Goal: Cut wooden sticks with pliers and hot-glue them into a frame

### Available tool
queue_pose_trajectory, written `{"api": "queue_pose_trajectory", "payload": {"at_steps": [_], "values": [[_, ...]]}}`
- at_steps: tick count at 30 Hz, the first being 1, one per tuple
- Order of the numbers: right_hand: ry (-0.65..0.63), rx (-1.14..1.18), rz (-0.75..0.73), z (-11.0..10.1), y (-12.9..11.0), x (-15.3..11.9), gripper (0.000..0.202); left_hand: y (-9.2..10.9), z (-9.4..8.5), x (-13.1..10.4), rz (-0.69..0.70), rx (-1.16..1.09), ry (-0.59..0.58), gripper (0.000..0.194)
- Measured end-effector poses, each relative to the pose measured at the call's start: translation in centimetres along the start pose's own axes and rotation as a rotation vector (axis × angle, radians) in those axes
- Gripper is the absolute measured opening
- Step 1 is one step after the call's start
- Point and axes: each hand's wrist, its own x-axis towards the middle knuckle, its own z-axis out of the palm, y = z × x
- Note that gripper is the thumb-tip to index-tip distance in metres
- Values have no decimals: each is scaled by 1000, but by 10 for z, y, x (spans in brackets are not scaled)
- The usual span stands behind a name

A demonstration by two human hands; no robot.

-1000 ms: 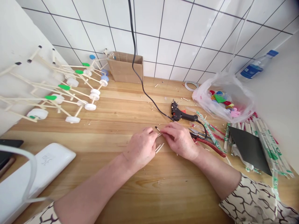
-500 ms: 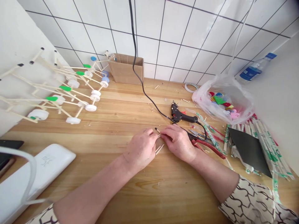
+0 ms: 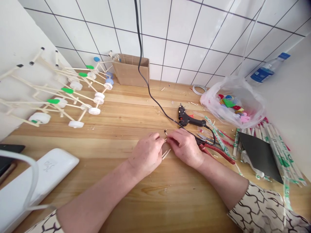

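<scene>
Closely pinched slim black-tipped stick (image 3: 166, 132), right hand (image 3: 186, 146), grained tabletop (image 3: 160, 210)

To your left on the surface (image 3: 170, 207), a white power bank (image 3: 47, 184) lay near a dark, flat device (image 3: 7, 164), cut off by the view's edge. Ahead of you, an open cardboard box (image 3: 131, 74) stood close to the tiled wall (image 3: 155, 48); farther right were a roll of tape (image 3: 195, 91) and a blue-capped bottle (image 3: 263, 74).

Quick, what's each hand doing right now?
Left hand: closed, seemingly on a thin stick.
Right hand: closed, pinching the black-tipped stick.
</scene>
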Motion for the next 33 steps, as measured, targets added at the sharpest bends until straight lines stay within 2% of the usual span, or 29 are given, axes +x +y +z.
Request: {"api": "queue_pose_trajectory", "payload": {"at_steps": [15, 33], "values": [[-11, 127, -38, -2, 1, 3, 16, -1, 2, -1, 13, -2, 25, 25], [-9, 120, -46, 1, 1, 5, 15, -2, 3, 0, 3, -25, 23, 22]]}}
